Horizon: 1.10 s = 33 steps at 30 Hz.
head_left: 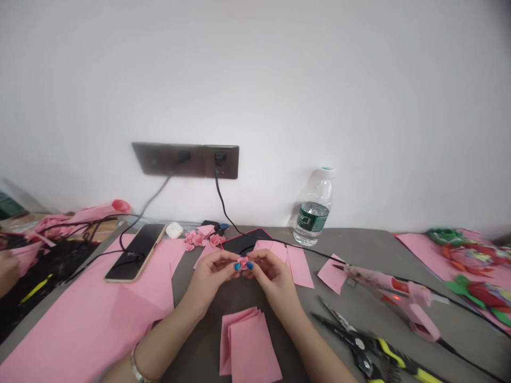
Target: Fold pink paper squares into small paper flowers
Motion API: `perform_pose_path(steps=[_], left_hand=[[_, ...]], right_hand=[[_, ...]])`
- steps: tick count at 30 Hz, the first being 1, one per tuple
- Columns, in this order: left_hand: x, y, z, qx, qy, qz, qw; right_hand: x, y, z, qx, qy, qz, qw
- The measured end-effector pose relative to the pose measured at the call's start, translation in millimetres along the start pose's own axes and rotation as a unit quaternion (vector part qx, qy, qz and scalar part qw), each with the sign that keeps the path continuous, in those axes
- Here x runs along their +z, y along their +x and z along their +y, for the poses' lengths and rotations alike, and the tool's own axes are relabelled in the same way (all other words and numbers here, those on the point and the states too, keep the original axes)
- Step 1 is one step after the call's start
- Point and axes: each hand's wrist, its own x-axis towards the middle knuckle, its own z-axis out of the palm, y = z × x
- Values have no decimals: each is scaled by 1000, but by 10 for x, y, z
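Note:
Between my two hands, over the middle of the table, is a small pink paper flower (242, 261). My left hand (213, 274) pinches it from the left, thumb and fingers pressed together. From the other side my right hand (269, 274) pinches it the same way. Its lower part is hidden behind my thumbs. A stack of cut pink paper pieces (253, 346) lies below, between my forearms. Several finished-looking paper flowers (202, 238) sit in a cluster beyond my left hand. More flat pink pieces (299, 263) lie just past my right hand.
Right of me are a pink glue gun (393, 287) with a lit red light and open scissors (355, 340). A water bottle (315, 207) leans at the wall. A phone (138, 251) rests on pink sheets (131, 319). Another person's hand (8, 271) shows far left.

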Motion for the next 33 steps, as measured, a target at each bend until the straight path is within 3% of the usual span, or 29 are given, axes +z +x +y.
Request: perform_pose_path(steps=[4, 7, 15, 20, 29, 33], left_hand=[[3, -6, 22, -2, 2, 14, 1000], [10, -5, 27, 8, -2, 12, 1000], [42, -12, 25, -30, -85, 18, 996], [29, 8, 11, -51, -89, -21, 994], [12, -2, 42, 27, -15, -31, 999], [20, -23, 65, 19, -27, -35, 999]], right_hand=[[15, -34, -41, -137, -137, 7, 981], [22, -39, -54, -171, -184, -17, 968], [6, -20, -55, -160, -150, 10, 976], [-13, -22, -90, -169, -161, 12, 972], [-43, -1, -49, -121, -108, 13, 987], [-40, 3, -36, -109, -98, 2, 989]])
